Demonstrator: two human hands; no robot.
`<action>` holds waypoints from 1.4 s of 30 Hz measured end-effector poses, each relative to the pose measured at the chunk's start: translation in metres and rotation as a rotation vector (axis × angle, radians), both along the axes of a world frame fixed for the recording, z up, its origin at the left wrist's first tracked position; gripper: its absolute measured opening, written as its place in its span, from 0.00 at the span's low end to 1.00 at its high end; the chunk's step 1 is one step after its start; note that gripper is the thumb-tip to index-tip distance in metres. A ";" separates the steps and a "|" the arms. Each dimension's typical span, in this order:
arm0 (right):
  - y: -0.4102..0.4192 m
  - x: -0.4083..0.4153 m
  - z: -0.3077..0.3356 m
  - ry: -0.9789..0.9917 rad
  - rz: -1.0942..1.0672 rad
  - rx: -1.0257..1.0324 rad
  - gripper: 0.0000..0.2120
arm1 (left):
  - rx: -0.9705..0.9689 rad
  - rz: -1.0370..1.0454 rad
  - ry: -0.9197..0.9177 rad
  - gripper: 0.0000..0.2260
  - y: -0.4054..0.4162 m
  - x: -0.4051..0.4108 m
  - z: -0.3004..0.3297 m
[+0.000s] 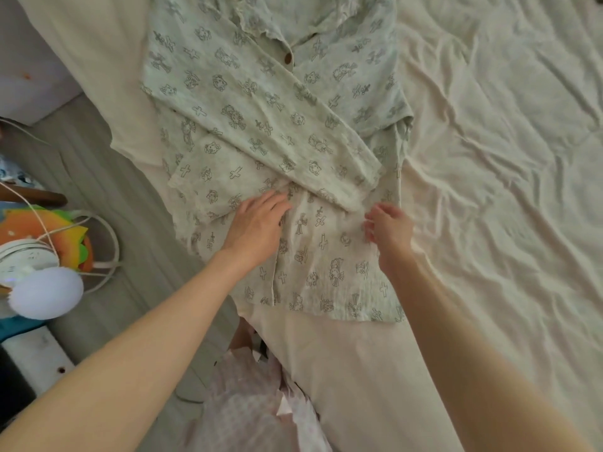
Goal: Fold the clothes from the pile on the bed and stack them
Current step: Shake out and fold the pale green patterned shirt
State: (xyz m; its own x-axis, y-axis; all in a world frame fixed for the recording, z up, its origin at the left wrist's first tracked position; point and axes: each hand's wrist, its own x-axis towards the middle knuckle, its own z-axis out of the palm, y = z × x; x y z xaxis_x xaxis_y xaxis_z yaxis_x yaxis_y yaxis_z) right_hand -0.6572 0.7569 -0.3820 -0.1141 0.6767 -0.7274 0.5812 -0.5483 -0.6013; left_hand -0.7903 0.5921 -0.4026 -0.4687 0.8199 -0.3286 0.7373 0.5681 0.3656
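Midway through folding the shirt (270, 132) on the bed (489, 158): left hand (257, 223) pressing flat, right hand (388, 230) loosely curled, holding nothing; next, fold the hem upward

The single head view looks steeply down, close over the bed (489, 158) edge.

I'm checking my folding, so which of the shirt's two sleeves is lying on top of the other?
The sleeve running from the shirt's upper left down towards the right hand lies on top; the other sleeve, ending left of the left hand, passes beneath it.
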 end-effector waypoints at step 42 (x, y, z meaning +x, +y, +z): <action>-0.079 0.105 0.003 -0.124 -0.655 -0.405 0.09 | 0.364 1.543 -1.044 0.11 -0.223 -0.003 0.007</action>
